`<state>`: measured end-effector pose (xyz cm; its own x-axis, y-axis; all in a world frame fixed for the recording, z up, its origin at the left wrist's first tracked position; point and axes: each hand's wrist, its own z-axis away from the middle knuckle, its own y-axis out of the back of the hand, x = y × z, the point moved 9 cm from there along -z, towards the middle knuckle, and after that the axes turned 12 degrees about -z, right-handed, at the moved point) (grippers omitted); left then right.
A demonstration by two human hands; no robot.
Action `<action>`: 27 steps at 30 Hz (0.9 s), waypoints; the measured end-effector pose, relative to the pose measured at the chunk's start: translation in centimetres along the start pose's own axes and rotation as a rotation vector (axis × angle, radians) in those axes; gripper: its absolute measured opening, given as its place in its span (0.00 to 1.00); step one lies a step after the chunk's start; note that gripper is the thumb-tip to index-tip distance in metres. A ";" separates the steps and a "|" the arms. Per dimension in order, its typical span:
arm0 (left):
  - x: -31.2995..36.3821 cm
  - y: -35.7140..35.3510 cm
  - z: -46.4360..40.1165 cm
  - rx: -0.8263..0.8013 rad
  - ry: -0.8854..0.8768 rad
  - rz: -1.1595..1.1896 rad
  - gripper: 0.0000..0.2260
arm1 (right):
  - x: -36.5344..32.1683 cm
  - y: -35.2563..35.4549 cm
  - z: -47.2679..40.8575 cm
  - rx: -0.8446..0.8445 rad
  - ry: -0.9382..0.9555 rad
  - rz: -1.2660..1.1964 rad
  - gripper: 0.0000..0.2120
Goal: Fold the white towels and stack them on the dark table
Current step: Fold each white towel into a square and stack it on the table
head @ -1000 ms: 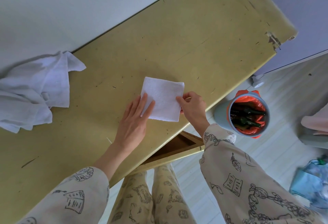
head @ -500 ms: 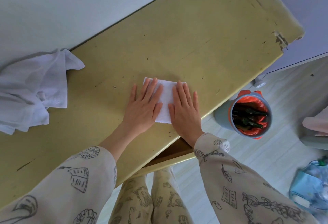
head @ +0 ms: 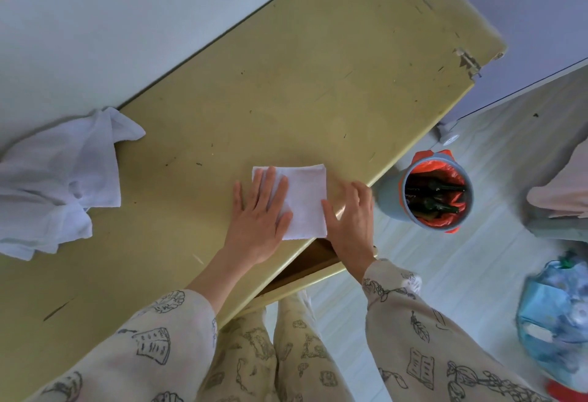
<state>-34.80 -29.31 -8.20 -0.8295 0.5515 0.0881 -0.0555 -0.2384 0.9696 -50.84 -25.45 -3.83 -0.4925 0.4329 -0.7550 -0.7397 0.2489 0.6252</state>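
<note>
Table (head: 318, 77): olive-yellow top, scuffed, running from 7 o'clock to 1 o'clock across the view.

Pile (head: 57, 185) of unfolded white towels at 9 o'clock, at the table's far-left edge, well apart from the hands.

Bin (head: 436, 191) on the floor at 3 o'clock, bottles inside, just beyond the table's near edge.

Towel (head: 307, 201), folded to a small square, lies flat near the table's near edge, just right of centre.

Left hand (head: 257, 213): fingers straight and spread, pressing flat on the towel's left half.

Right hand (head: 353, 217): fingers relaxed, holding nothing, thumb at the towel's right edge; blurred.

Step judged: smoothing the fold. To do it well, press outward from the crease, keep edges aligned, mind the table edge nearby.
</note>
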 end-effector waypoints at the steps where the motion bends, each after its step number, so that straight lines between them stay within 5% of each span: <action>1: 0.6 -0.2 0.6 -0.012 -0.004 0.002 0.27 | 0.8 0.6 0.7 0.035 -0.106 -0.064 0.20; 5: 2.5 -0.5 1.9 -0.040 -0.031 -0.001 0.26 | 4.5 0.1 3.1 -0.030 -0.577 -0.256 0.19; 8: 3.5 -0.5 2.4 -0.068 -0.091 -0.020 0.26 | 5.7 -0.6 3.8 -0.087 -0.705 -0.419 0.16; 17: 4.9 3.3 2.5 -0.154 -0.228 0.207 0.27 | 3.9 3.2 4.5 -0.089 -0.583 -0.467 0.06; 27: 20.0 14.3 4.1 -0.132 -0.477 0.463 0.15 | 4.7 22.0 15.7 0.382 -0.454 -0.513 0.06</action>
<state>-49.94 -18.42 8.38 -0.4497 0.6538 0.6085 0.1542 -0.6142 0.7739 -62.27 -4.34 9.46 0.1643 0.4744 -0.8648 -0.5744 0.7587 0.3071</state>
